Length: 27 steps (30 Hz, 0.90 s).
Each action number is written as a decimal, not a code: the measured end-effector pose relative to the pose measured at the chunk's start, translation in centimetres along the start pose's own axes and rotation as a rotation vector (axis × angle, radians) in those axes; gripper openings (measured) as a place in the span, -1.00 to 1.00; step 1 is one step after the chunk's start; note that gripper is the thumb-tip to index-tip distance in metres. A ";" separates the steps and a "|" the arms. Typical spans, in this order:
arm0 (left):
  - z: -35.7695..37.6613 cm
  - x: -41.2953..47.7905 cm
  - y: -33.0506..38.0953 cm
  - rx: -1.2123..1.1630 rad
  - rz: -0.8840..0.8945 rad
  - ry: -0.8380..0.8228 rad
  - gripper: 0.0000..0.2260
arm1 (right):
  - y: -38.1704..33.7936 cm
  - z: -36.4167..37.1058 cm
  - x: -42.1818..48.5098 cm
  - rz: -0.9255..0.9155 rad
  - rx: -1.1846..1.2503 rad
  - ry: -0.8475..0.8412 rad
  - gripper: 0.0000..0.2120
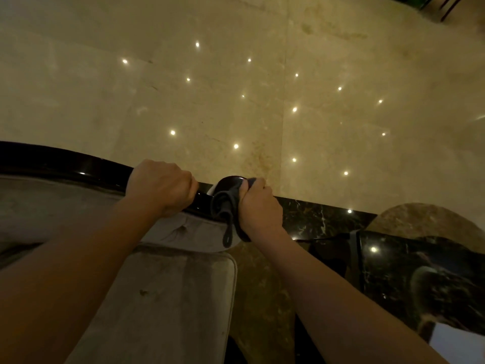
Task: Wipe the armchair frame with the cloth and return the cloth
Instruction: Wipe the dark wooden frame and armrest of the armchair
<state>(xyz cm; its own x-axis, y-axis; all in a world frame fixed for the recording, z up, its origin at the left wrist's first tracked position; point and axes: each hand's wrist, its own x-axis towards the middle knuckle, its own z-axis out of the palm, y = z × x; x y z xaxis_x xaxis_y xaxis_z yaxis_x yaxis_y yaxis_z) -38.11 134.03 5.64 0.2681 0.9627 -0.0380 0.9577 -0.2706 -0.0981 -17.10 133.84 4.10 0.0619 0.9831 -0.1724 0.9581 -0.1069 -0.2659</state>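
The armchair's glossy black frame (65, 166) curves from the left edge to a rounded end (229, 182) at centre. My left hand (164, 186) is wrapped around the frame rail just left of that end. My right hand (258, 207) presses a dark grey cloth (225, 208) against the rounded end, fingers closed over it. A strip of the cloth hangs down below the rail. The grey upholstered seat cushion (168, 298) lies under my forearms.
Polished beige marble floor (236, 88) with reflected ceiling lights fills the upper view. A dark veined marble border (320, 219) runs to the right. Dark chair legs (448, 6) show at the top right corner. A pale object (456, 342) sits at the bottom right.
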 end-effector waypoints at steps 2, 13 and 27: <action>-0.5 0.3 -0.1 -0.005 -0.017 -0.055 -0.65 | -0.3 -1.0 -0.6 0.142 0.039 -0.133 -0.59; -3.2 -0.2 0.4 -0.105 -0.153 -0.334 -0.63 | -7.5 -3.1 -4.0 1.012 1.271 -0.715 -0.53; -19.1 -3.9 1.7 -2.287 -1.218 -0.090 -0.44 | -8.4 -22.7 1.5 -0.059 1.026 -1.037 -0.58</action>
<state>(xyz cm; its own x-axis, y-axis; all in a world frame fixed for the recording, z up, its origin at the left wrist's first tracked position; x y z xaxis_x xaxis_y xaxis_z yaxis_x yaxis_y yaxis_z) -35.48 130.02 24.63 -0.1048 0.6099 -0.7855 -0.6886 0.5254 0.4998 -18.70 139.62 27.55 -0.6200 0.4911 -0.6119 0.3083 -0.5647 -0.7656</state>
